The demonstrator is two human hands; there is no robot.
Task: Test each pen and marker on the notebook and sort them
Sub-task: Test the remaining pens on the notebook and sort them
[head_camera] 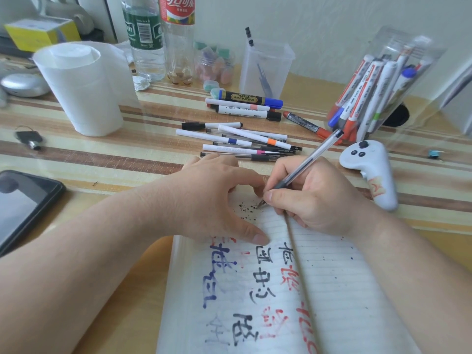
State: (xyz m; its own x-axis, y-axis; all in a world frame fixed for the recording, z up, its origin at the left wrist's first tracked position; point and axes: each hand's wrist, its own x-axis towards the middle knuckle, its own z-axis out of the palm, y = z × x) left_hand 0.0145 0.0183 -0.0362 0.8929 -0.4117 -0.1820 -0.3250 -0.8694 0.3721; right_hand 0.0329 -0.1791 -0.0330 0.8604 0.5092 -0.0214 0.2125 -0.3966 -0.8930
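Lined white notebook [332,290] under my wrists bears ink trials; left hand [204,200] presses it flat, right hand [319,200] grips a clear plastic pen [310,159]; scattered pens [237,141] beyond my fingers seem unsorted.

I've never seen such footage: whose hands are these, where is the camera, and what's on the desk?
No machine here: a person wears one camera on the head, looking down at two bare hands. The right hand grips a pen, its tip on the open notebook. The left hand presses it flat. Beyond lie loose pens and markers; a clear box holds more. A phone, a paper roll, two bottles and a white controller sit around.
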